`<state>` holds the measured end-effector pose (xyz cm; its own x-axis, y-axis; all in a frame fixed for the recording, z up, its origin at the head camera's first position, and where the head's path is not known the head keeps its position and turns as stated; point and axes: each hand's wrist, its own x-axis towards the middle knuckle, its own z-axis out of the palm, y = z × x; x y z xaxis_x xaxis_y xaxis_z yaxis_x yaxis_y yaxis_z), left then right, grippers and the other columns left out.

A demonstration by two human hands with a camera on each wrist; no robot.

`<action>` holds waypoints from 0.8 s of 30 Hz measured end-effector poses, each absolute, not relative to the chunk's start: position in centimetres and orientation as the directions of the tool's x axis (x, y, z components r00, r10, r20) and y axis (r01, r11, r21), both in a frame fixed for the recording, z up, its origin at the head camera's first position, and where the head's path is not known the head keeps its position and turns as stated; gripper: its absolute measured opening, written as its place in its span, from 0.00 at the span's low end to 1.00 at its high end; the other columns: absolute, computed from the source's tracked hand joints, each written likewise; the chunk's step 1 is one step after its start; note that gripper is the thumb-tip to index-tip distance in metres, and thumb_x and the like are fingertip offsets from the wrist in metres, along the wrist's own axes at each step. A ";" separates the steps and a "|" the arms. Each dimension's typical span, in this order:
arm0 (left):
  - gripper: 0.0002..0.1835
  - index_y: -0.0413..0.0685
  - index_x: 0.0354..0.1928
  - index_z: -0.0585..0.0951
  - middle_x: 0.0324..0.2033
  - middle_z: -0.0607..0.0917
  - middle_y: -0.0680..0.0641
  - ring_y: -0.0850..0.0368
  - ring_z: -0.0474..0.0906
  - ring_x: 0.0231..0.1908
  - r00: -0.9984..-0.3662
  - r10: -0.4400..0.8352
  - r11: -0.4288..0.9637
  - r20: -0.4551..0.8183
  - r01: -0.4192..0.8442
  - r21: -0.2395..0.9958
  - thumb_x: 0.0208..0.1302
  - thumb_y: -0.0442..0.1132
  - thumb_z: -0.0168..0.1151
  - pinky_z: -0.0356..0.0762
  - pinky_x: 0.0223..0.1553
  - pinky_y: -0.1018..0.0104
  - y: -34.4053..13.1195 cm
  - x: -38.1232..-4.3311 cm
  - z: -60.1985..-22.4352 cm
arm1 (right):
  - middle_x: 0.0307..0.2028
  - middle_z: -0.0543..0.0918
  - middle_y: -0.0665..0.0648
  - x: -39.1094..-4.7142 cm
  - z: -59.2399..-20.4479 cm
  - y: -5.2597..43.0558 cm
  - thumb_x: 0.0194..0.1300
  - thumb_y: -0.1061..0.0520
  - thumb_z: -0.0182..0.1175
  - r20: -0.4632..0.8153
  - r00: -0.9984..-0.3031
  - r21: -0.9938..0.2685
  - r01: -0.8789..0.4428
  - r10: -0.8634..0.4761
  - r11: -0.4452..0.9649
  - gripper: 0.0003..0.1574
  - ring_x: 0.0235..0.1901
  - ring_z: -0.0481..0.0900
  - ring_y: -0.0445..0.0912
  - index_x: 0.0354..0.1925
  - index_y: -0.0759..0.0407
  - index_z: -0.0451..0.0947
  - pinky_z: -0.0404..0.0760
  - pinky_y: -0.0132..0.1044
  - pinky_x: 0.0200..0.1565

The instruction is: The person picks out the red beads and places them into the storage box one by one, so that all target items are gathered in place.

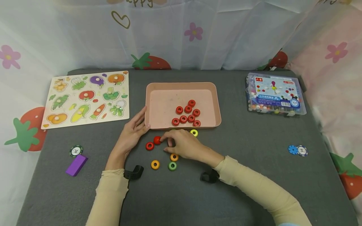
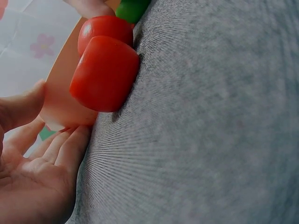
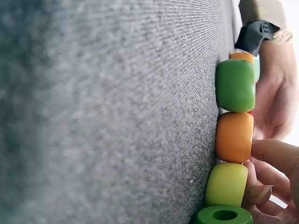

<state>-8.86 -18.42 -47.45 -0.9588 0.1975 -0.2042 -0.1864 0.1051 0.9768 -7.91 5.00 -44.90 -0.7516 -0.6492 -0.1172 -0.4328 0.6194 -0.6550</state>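
Note:
My left hand [image 1: 131, 131] lies at the left front corner of a pink tray [image 1: 152, 105], its extended fingers along the side and its thumb touching the front corner. Several red beads [image 1: 188, 109] with holes sit inside the tray. In front of it, my right hand [image 1: 183, 144] reaches in with bent fingers; a fingertip touches a red bead [image 1: 157, 140], while the thumb stays apart from it. Another red bead [image 1: 150, 146] is just beside. Around the right hand are orange beads [image 1: 155, 164], a green bead [image 1: 172, 166] and a yellow bead [image 1: 194, 132]. The right palm is hidden.
A wooden vegetable puzzle board [image 1: 93, 100] lies at the back left, a clear plastic box [image 1: 275, 94] at the back right. Poker chips [image 1: 302, 150] lie at right. A purple block [image 1: 76, 165] and another chip [image 1: 76, 151] are at left.

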 end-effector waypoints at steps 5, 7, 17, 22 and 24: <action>0.38 0.65 0.79 0.56 0.77 0.59 0.50 0.53 0.62 0.73 -0.959 0.203 0.093 -0.198 -0.183 0.979 0.73 0.34 0.59 0.72 0.59 0.77 -18.4 -8.8 -47.5 | 0.24 0.76 0.43 -8.1 -45.0 4.5 0.60 0.48 0.74 -0.096 -0.759 -0.661 -0.435 -0.644 0.611 0.15 0.24 0.73 0.36 0.45 0.47 0.85 0.70 0.30 0.27; 0.38 0.64 0.79 0.56 0.77 0.59 0.50 0.53 0.62 0.73 -0.959 0.204 0.088 -0.199 -0.184 0.979 0.73 0.34 0.59 0.73 0.59 0.78 -18.4 -8.8 -47.5 | 0.24 0.76 0.43 -8.1 -45.0 4.2 0.59 0.47 0.74 -0.086 -0.771 -0.665 -0.427 -0.631 0.612 0.14 0.23 0.73 0.36 0.42 0.47 0.85 0.70 0.30 0.26; 0.38 0.66 0.78 0.57 0.77 0.59 0.50 0.53 0.62 0.73 -0.959 0.195 0.076 -0.208 -0.197 0.978 0.72 0.34 0.59 0.74 0.59 0.74 -18.5 -8.7 -47.4 | 0.22 0.75 0.42 -7.8 -45.0 2.9 0.58 0.45 0.74 -0.018 -0.809 -0.591 -0.465 -0.587 0.659 0.09 0.21 0.71 0.34 0.31 0.45 0.86 0.69 0.29 0.23; 0.38 0.66 0.78 0.57 0.77 0.59 0.50 0.53 0.62 0.73 -0.958 0.200 0.073 -0.204 -0.193 0.978 0.73 0.34 0.59 0.75 0.58 0.76 -18.5 -8.7 -47.4 | 0.23 0.75 0.42 -7.6 -44.8 2.9 0.57 0.46 0.76 0.030 -0.802 -0.573 -0.502 -0.596 0.648 0.11 0.22 0.71 0.34 0.30 0.46 0.83 0.70 0.28 0.23; 0.38 0.65 0.79 0.57 0.77 0.59 0.51 0.53 0.62 0.73 -0.958 0.199 0.073 -0.207 -0.196 0.978 0.73 0.34 0.59 0.75 0.57 0.76 -18.4 -8.7 -47.4 | 0.22 0.74 0.42 -7.7 -44.7 3.0 0.57 0.47 0.75 0.032 -0.800 -0.580 -0.504 -0.600 0.640 0.12 0.21 0.71 0.34 0.36 0.46 0.83 0.69 0.28 0.23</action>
<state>-8.73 -18.44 -47.40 -0.9580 0.1989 -0.2066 -0.1957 0.0731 0.9779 -7.73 2.96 -44.66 -0.7996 -0.5997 0.0325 -0.5038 0.6404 -0.5798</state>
